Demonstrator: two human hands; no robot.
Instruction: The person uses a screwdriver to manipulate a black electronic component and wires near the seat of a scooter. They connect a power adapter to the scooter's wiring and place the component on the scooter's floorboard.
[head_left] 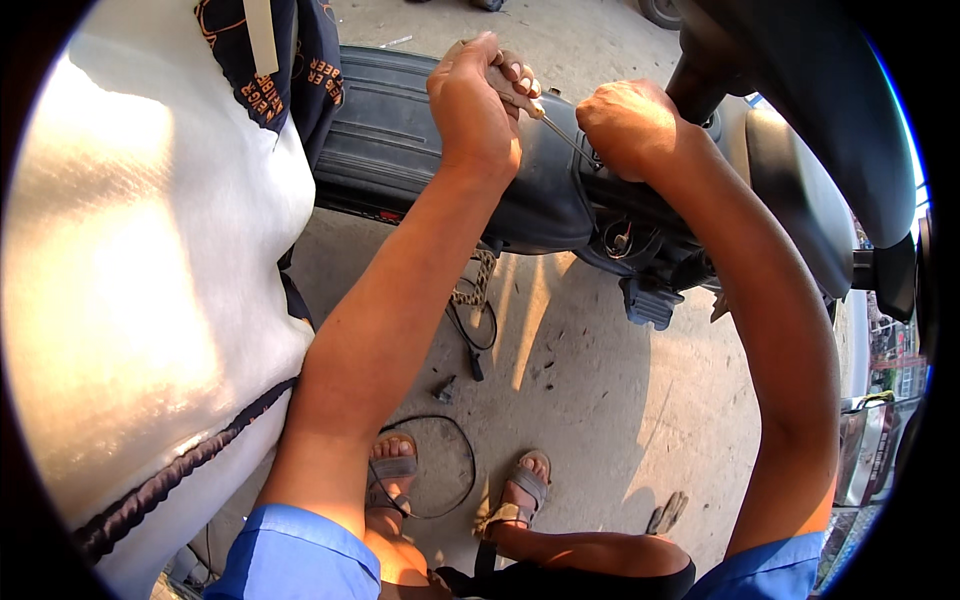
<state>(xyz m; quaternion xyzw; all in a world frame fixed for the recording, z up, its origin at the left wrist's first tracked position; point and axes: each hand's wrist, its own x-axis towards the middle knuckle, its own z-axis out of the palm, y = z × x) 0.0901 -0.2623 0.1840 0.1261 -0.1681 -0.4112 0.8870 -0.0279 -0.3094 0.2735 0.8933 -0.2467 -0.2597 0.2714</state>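
The concrete floor spreads below the ribbed black panel, sunlit in streaks and marked by shadow. White fabric with a dark braided cord fills the side to the panel's left. The black vehicle, to which the panel belongs, runs on to the panel's right. The person's bare forearms rise from below the panel, out of blue sleeves. Dark printed cloth hangs just at the panel's left end.

The right hand, well to the panel's right, is bent into a fist with its back uppermost; its fingertips are hidden, so I cannot tell whether it is clamped on anything. The left hand is over the panel's right end. Two sandalled feet stand well below the panel, and a finned blue-grey block sits below and to its right, near loose wires. A thin black cable loops on the floor below the panel.

Smallest is the slim tool, just past the panel's right end: the left hand's fingers are closed round its pale handle, and its metal shaft slants down toward the right hand
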